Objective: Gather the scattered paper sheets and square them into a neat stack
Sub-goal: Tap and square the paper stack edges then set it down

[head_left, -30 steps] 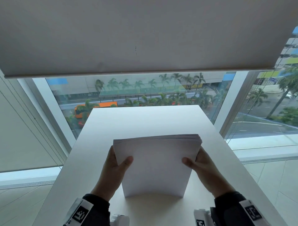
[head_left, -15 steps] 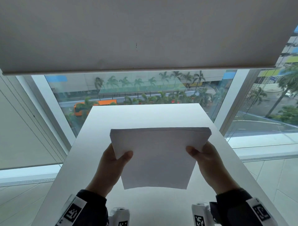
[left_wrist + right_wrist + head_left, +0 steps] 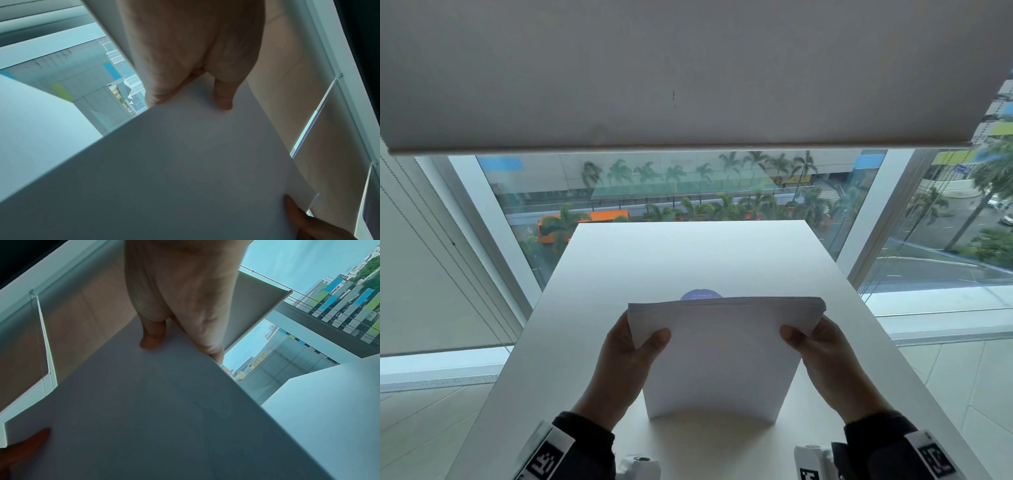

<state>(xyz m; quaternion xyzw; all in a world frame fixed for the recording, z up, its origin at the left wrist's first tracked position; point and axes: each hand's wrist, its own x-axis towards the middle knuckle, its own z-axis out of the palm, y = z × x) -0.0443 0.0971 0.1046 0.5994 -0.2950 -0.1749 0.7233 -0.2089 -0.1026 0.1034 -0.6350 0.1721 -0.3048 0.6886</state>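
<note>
Since half-second-ago frame: stack (image 3: 722,356) dropped from mid-air — lower edge now on table (image 3: 688,260), sheets upright, bowed. My left hand (image 3: 625,363) and right hand (image 3: 832,363) pinch upper side edges, thumbs on near face, fingers behind. Risk: top edge shows stepped sheets; tight pinch blocks settling. Risk: bow deepens, lower edge skids, sheets fan out — slacken pinch before tapping
</note>
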